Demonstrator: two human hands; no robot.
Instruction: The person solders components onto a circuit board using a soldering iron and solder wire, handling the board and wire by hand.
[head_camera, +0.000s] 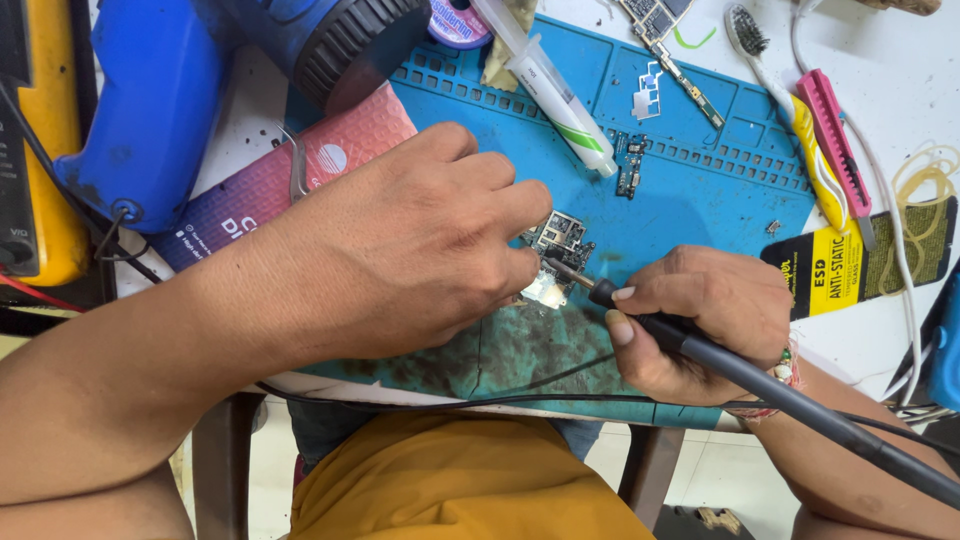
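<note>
Seen from above, a person's left hand (420, 250) presses curled fingers down on a small circuit board (556, 240) lying on a blue silicone repair mat (700, 190). The right hand (700, 320) is closed around a black soldering iron (700, 355), its tip touching the board. Above lie a flux syringe (555, 95), a second small board (630, 162) and a blue heat gun (180, 80).

A white table (900, 60) carries a blue mat (700, 190); below its edge, pale floor tiles (720, 470) and brown chair legs (650, 465)
</note>
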